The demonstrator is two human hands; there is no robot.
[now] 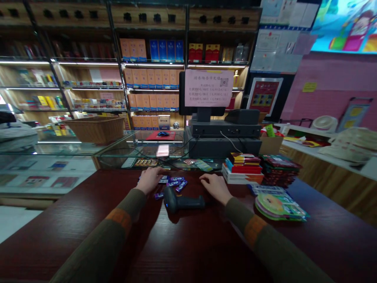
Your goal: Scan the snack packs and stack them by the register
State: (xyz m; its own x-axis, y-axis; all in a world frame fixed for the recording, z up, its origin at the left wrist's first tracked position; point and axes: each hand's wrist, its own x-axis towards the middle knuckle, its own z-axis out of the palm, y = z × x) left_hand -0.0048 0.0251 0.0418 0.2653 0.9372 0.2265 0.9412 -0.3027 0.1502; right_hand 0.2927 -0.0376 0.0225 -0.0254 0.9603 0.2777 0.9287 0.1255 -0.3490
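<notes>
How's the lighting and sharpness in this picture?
In the head view, the shelf strip light glows white; the wooden counter shows pale sheen near the barcode scanner; the left shelf upright leans; the white fan looks soft.

Strip-lit wooden shelves [147,66] rise behind glass counters [59,148]; 1 screen [347,25] glows above a pink wall [338,74].

Pink paper sheet [206,89] on monitor [182,94] — Chinese heading [207,78] "游乐场…充值", amounts 200 and 500 below, QR code [224,82] upper right — smaller print blurred
</notes>
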